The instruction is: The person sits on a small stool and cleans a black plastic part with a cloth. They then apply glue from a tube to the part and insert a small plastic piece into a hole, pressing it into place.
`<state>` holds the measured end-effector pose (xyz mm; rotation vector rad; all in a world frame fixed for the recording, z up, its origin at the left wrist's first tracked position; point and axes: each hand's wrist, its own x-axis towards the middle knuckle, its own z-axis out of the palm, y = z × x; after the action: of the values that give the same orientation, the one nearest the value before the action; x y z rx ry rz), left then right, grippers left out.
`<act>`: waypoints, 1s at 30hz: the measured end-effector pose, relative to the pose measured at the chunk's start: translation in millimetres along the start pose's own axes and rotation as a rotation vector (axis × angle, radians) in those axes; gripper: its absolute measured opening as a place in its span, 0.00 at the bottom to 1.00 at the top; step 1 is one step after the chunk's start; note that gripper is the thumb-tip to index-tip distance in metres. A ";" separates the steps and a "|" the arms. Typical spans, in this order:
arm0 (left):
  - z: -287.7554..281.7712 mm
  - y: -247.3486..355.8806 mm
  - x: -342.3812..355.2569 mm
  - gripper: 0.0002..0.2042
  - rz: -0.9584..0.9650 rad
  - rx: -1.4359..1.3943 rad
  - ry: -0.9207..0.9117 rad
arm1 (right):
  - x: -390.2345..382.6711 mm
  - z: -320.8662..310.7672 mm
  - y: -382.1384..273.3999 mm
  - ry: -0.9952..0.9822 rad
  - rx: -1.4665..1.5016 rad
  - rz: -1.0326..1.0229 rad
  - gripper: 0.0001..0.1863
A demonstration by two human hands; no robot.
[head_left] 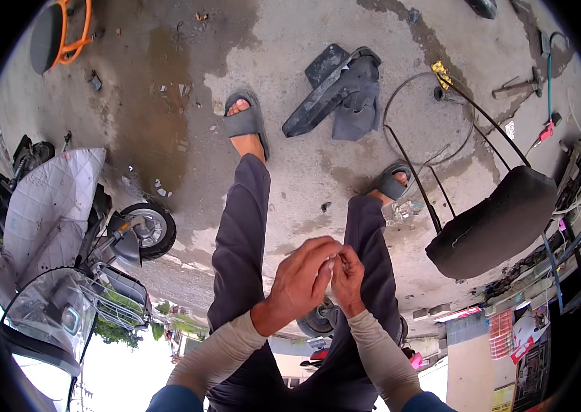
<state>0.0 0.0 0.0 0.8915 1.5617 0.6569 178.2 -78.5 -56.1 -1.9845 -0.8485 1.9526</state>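
Note:
Both hands meet in front of my legs. My left hand [296, 283] is curled, with its thumb and fingers brought together near the fingertips of the other hand. Beside it, my right hand [349, 276] has its fingers bent in a pinch against the left fingertips. Anything between them is hidden or too small to name. Beyond my feet on the ground lies a dark, dusty moulded plastic part [345, 93]. A black cushioned stool [493, 223] with thin metal legs stands at my right.
A parked scooter with a quilted grey cover [53, 199] and front wheel [143, 232] is at left. A thin hoop [390, 103], a hammer [520, 87] and a teal hose [550, 79] lie at right. An orange-framed seat [71, 41] stands far left.

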 end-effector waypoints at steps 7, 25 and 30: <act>18.3 65.3 -219.1 0.12 -0.115 -0.018 -0.067 | -227.3 7.1 -25.7 0.071 0.209 0.458 0.07; -493.8 -182.6 187.3 0.26 -0.230 1.184 0.204 | -209.3 106.7 -54.9 0.355 0.444 0.892 0.12; -558.8 -224.4 243.9 0.30 -0.373 1.445 0.271 | -180.8 120.0 -58.0 0.400 0.445 0.886 0.10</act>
<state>-601.5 114.5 -217.3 1.4683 2.3276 -0.8227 58.1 -158.1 116.2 -2.5109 0.6217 1.7229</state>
